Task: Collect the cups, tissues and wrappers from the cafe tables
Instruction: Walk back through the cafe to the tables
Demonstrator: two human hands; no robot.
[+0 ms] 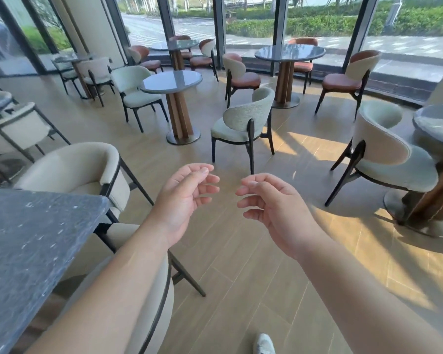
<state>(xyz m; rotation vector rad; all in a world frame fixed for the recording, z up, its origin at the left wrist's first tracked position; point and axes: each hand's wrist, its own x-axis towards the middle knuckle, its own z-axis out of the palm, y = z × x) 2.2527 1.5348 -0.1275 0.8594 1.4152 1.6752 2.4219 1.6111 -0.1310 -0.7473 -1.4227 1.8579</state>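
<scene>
Over the wood-plank floor, both hands are held out in front of the person, palms turned toward each other and close together without touching. The left hand has its fingers loosely curled and spread apart, holding nothing. The right hand mirrors it, fingers half curled, also empty. A dark speckled counter fills the lower left, with cream chairs tucked against its edge. Farther off stand round counters: one in the middle, one by the windows and one at the right edge, each ringed by chairs. No cups, tissues or wrappers show on any counter top in view. A shoe toe shows at the bottom edge.
</scene>
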